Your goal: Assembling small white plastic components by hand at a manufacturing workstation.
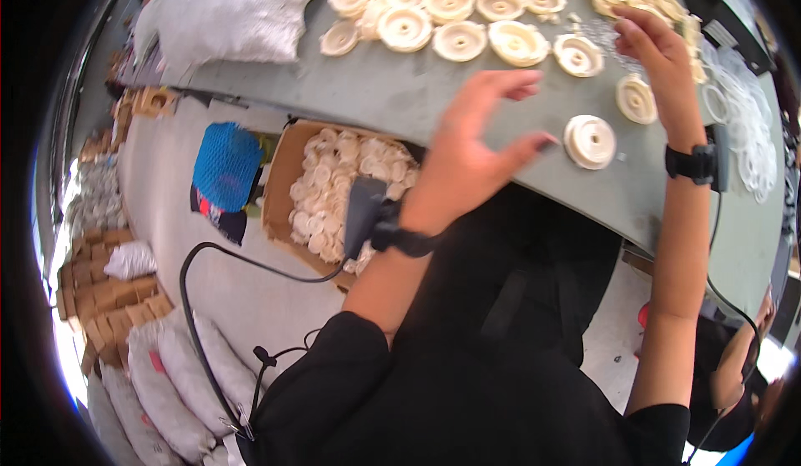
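A: Obscured or cut off?
B: Left hand [471,149] is motion-blurred. Right hand [665,59] has its fingertips at the cream discs [450,3] and a scatter of small clear pieces [602,35]; whether anything is pinched, cannot tell. The upper picture edge cuts off the farthest discs and part of the white sack [234,11]. The left forearm and its wrist device [363,214] cover part of the carton.

A: Containers?
B: Open cardboard carton [281,170], below the worktop [367,90] edge, filled with a loose heap of cream parts [321,216]. White sack on the worktop: closed surface, contents not visible. Full, pale sacks [171,382] lie at lower left, contents likewise unseen.

A: Hand pose and workpiece?
B: Left: open, fingers forward, thumb spread toward the cream round part [590,141]; nothing seen in its grasp. Right: arm extended forward, fingers bent, thumb near index. The round part lies on the worktop near its front edge, between the hands and apart from both. Clear rings [748,128] lie to the right of the right wrist.
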Available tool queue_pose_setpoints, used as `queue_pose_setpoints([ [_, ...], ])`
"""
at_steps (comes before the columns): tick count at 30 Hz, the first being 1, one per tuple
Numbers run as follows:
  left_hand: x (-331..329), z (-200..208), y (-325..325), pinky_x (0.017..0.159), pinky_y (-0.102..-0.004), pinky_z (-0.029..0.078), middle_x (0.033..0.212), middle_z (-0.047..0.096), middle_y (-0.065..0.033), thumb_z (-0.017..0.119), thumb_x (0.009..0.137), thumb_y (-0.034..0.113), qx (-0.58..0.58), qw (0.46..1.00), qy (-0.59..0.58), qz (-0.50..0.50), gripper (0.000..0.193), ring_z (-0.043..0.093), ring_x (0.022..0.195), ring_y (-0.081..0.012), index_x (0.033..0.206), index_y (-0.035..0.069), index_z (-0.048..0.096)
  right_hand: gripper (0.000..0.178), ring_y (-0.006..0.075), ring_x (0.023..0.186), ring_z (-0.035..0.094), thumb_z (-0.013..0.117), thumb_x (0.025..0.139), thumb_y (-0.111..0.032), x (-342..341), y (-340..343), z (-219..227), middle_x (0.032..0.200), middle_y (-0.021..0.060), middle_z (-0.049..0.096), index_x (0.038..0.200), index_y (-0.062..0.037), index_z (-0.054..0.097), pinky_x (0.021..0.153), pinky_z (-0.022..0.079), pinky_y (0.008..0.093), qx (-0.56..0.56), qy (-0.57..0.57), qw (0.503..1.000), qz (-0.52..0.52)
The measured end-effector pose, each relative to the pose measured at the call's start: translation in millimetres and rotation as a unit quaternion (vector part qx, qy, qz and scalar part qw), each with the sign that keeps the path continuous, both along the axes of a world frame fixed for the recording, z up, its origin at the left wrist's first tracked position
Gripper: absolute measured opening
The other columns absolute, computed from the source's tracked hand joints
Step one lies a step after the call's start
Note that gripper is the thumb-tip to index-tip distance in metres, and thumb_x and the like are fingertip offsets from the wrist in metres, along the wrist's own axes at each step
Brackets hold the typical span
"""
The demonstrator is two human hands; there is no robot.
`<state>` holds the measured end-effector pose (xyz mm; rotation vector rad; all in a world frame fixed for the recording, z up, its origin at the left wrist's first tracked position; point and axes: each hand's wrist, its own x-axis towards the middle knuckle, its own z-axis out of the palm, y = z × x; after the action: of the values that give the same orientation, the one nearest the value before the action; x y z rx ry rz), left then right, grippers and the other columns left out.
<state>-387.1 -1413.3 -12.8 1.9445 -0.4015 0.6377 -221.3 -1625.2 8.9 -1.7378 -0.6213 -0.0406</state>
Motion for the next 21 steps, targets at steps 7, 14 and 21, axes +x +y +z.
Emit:
queue_pose_setpoints([
  [7, -106.3, -103.1, 125.6, 0.062, -0.0247, 0.045, 0.082, 0.061, -0.0052, 0.054, 0.088, 0.018, -0.28, 0.896, 0.182, 0.294, 0.019, 0.058, 0.076, -0.0106, 0.094, 0.0, 0.058, 0.03, 0.0079, 0.079, 0.055, 0.058, 0.089, -0.022, -0.9, 14.9, -15.1, 0.09, 0.0019, 0.061, 0.112, -0.0027, 0.061, 0.077, 0.046, 0.0217, -0.034, -0.044, 0.997, -0.059],
  [14, -193.2, -318.1, 186.1, 0.068, -0.029, 0.049, 0.084, 0.064, -0.0125, 0.063, 0.078, 0.015, -0.218, 0.772, 0.406, 0.438, 0.028, 0.061, 0.074, -0.0184, 0.1, -0.002, 0.057, 0.023, 0.0097, 0.068, 0.048, 0.055, 0.091, -0.02, -3.8, 3.5, -14.7, 0.079, 0.003, 0.053, 0.102, -0.0001, 0.055, 0.065, 0.043, 0.0233, 0.002, -0.022, 0.993, -0.119],
  [21, -232.4, -384.6, 164.8, 0.078, -0.0385, 0.048, 0.1, 0.058, -0.0182, 0.072, 0.07, 0.026, 0.067, 0.771, 0.494, 0.397, 0.044, 0.059, 0.089, -0.0323, 0.107, 0.006, 0.058, 0.021, 0.0099, 0.058, 0.039, 0.054, 0.092, -0.021, -40.6, 33.0, -1.3, 0.065, 0.0002, 0.042, 0.081, -0.0031, 0.051, 0.053, 0.034, 0.0233, -0.014, -0.042, 0.987, -0.152],
])
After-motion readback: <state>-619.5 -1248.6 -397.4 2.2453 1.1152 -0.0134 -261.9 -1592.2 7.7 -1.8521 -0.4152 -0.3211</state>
